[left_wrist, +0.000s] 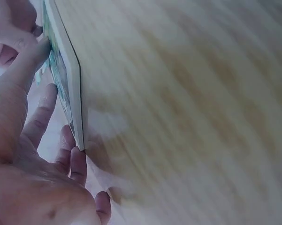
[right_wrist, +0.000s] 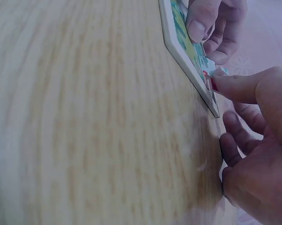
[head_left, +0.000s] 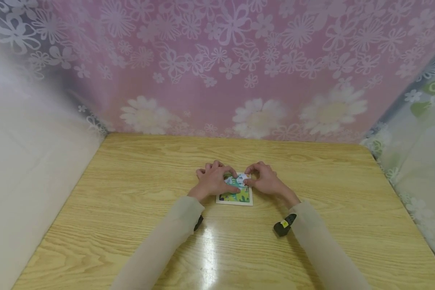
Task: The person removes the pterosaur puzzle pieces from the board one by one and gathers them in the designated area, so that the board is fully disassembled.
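A small square picture puzzle, white-framed with a green, turquoise and white picture, lies on the wooden table. My left hand reaches over its left side, thumb and forefinger spread apart with their tips on the picture. In the left wrist view its other fingers are by the frame's corner. My right hand is at the upper right corner, pinching a puzzle piece with a red edge between thumb and forefinger. That piece is mostly covered by the fingers. A turquoise tip rises above the board beside the right thumb.
The wooden table spreads around the puzzle. A pink flowered curtain hangs at its back edge, with pale cloth on the left. A black wrist camera sits under the right sleeve.
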Action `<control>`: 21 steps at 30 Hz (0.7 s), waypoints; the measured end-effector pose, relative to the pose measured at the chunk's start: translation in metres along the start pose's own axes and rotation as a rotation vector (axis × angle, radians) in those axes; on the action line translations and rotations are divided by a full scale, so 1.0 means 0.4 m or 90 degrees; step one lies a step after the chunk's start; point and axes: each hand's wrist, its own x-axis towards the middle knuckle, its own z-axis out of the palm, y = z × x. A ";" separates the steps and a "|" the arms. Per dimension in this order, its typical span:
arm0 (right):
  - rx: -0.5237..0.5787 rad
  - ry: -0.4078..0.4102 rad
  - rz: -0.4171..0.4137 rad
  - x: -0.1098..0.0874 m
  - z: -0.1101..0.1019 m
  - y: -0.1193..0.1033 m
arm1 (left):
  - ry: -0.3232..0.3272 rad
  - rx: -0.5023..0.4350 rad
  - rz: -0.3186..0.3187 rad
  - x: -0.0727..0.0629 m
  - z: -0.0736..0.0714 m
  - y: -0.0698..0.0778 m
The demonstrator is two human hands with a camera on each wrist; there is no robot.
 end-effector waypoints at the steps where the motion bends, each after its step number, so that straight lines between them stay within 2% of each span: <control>1: 0.011 0.001 -0.003 -0.001 0.000 0.000 | 0.002 0.001 -0.001 0.000 0.000 0.001; 6: 0.077 0.005 -0.014 -0.003 -0.002 0.004 | 0.008 0.008 -0.007 0.000 0.002 0.003; 13: 0.129 0.055 -0.028 -0.016 -0.032 0.018 | 0.010 0.011 0.012 0.000 0.004 -0.003; 18: 0.095 0.079 -0.012 -0.024 -0.068 0.045 | 0.026 0.017 0.031 -0.007 0.008 -0.006; 21: 0.063 0.088 -0.004 -0.030 -0.090 0.061 | 0.035 -0.013 0.041 -0.016 0.010 -0.006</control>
